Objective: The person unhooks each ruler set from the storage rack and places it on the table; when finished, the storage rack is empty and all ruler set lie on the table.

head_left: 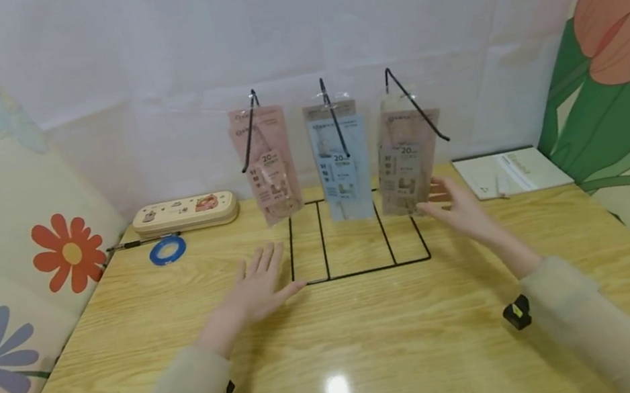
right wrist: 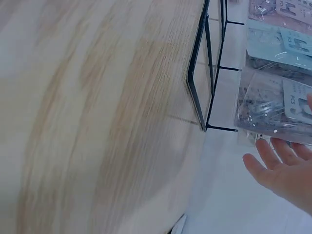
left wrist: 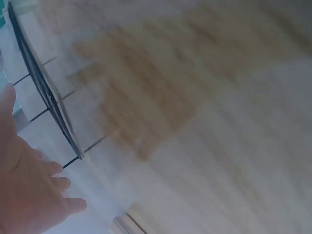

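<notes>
A black wire rack (head_left: 362,264) stands at the middle of the wooden table (head_left: 375,350), with three packets hanging from its hooks: a pink packet (head_left: 268,169), a blue packet (head_left: 341,169) and a brownish packet (head_left: 408,165). My left hand (head_left: 261,285) hovers open, fingers spread, just left of the rack's base and holds nothing. My right hand (head_left: 456,208) is open at the lower right edge of the brownish packet; whether it touches is unclear. In the right wrist view the open right hand (right wrist: 285,170) sits just below the brownish packet (right wrist: 270,105). The left wrist view is blurred, with the left hand (left wrist: 34,195) beside the rack wires (left wrist: 48,102).
A cream pencil case (head_left: 186,214), a blue tape roll (head_left: 167,250) and a dark pen (head_left: 141,243) lie at the back left. A white notebook (head_left: 510,172) lies at the back right. Patterned walls close in the table's sides.
</notes>
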Demonstrator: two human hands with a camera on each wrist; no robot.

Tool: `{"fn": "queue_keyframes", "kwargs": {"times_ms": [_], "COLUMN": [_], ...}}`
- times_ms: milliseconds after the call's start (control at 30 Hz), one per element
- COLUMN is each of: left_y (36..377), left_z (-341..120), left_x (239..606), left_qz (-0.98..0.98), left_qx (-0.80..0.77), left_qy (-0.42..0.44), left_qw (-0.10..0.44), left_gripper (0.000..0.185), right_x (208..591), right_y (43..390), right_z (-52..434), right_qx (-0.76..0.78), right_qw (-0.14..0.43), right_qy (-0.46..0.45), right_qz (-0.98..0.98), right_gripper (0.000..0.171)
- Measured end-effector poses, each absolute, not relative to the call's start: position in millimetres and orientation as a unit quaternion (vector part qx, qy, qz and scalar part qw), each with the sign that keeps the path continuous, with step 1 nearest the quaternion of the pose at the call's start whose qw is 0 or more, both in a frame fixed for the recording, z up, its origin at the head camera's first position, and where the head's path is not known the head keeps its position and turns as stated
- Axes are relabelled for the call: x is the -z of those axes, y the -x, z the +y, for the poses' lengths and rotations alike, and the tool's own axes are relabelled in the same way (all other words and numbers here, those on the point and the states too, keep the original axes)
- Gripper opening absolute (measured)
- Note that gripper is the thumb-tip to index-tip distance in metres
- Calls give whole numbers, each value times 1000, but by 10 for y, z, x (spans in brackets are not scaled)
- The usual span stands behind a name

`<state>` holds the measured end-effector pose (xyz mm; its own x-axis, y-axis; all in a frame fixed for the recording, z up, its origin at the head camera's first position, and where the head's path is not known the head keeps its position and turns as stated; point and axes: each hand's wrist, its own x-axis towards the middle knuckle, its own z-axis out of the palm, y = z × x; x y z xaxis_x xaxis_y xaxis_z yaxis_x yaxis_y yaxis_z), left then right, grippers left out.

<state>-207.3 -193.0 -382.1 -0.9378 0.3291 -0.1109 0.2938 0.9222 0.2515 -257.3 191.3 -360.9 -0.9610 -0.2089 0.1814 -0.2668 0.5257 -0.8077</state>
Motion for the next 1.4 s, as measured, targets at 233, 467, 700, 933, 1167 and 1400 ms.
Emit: {"fn": "queue_keyframes", "kwargs": {"times_ms": [233, 467, 700, 933, 1167, 1400], "left_y": [2161, 2229, 2267, 2291, 2291, 2280], "left_z": [-1854, -1799, -1804, -1820, -1798, -1810], "left_x": [3838, 3826, 3861, 3875, 3889, 3898], "left_qz": [975, 967, 967, 967, 966, 966], "left_qx": [-104, -105, -99, -88, -70, -72], "left_qy": [-163, -180, -188, -199, -213, -210], "left_qw": [107, 144, 140, 134, 127, 132], "left_gripper": [78, 72, 69, 70, 69, 69], "right_x": [3622, 3626, 3623, 3621, 3621, 3599], "right_y": [2676, 2750, 2699, 2451, 1974, 1452], "right_z": [1823, 1769, 1762, 1889, 2045, 2249], "right_qx": [-517, -517, -516, -560, -552, -516], "right_qw": [19, 26, 36, 28, -4, 17], "right_qy": [-92, -74, -65, -61, -68, -101], "right_qz": [-851, -852, -853, -825, -831, -850], "right_gripper": [57, 50, 41, 30, 37, 31]}}
